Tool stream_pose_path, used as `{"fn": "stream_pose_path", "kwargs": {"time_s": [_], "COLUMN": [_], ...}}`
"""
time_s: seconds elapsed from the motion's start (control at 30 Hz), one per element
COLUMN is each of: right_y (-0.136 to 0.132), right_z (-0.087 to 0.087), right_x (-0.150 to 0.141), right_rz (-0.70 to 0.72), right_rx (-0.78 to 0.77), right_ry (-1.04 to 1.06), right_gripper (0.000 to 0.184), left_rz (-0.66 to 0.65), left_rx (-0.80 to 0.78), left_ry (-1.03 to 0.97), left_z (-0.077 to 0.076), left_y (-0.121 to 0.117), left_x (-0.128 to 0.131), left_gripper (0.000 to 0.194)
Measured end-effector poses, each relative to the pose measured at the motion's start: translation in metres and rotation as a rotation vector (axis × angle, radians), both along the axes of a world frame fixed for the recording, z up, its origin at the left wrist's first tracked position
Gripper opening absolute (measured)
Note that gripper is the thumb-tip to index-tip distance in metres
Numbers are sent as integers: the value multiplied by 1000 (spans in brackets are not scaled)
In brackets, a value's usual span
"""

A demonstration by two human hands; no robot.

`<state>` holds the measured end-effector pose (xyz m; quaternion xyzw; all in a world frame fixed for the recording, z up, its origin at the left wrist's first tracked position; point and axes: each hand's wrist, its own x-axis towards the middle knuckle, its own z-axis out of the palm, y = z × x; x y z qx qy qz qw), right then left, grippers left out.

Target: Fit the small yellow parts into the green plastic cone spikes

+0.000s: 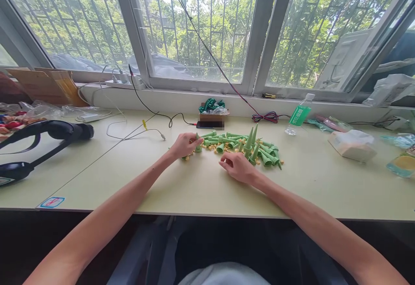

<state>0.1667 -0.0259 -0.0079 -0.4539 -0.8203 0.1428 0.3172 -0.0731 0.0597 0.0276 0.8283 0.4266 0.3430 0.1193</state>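
My left hand (186,145) is closed on a green plastic cone (198,147), which stands upright with its wide collar low. A few small yellow pieces (186,157) lie on the table under that hand. My right hand (238,167) is held low in front of the pile, fingers curled in and thumb close to them; whether a small piece is between them cannot be made out. Just behind it, several tall green spikes (249,142) point up. Around them spreads a heap of hollow green cones (267,159) lying on their sides, mixed with yellow bits (212,147).
Behind the pile are a dark phone (207,125) on a cable and a small box (214,115) of green wrapping. A water bottle (298,115) and tissue pack (352,145) stand to the right. A black headset (48,147) and white cable (139,134) lie left.
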Motion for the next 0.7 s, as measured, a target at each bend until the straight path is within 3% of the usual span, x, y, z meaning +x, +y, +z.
{"fn": "stream_pose_path", "kwargs": {"time_s": [0.2, 0.7], "right_y": [0, -3], "right_z": [1, 4], "right_x": [0, 0], "right_rz": [9, 14], "right_rx": [1, -18], "right_ry": [-5, -21], "right_gripper": [14, 15], "left_rz": [-1, 7], "left_rx": [-60, -44], "left_ry": [16, 26], "left_z": [-3, -5], "left_y": [5, 6], "left_x": [-4, -5], "left_gripper": [35, 23]}}
